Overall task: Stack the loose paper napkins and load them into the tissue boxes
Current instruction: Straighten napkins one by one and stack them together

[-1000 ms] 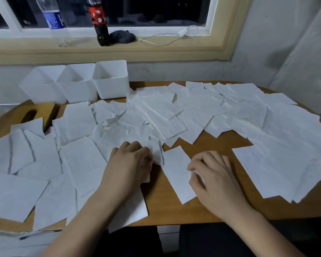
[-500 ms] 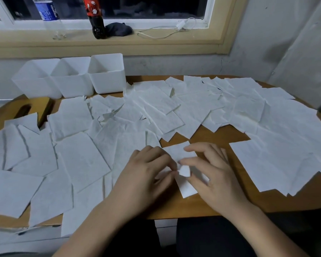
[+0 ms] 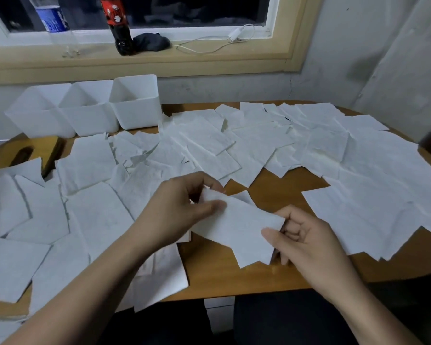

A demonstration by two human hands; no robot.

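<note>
Over the brown wooden tabletop's (image 3: 234, 277) near edge, the left hand (image 3: 182, 207) pinched a white rectangular paper napkin's (image 3: 241, 227) left end, and the right hand's (image 3: 309, 242) grip pinched its right edge. Three white plastic tissue boxes (image 3: 90, 113) stood at the far-left corner.

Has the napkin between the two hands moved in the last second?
Yes. The napkin lay flat on the bare table; now the left hand and right hand hold it lifted above that wood.
</note>
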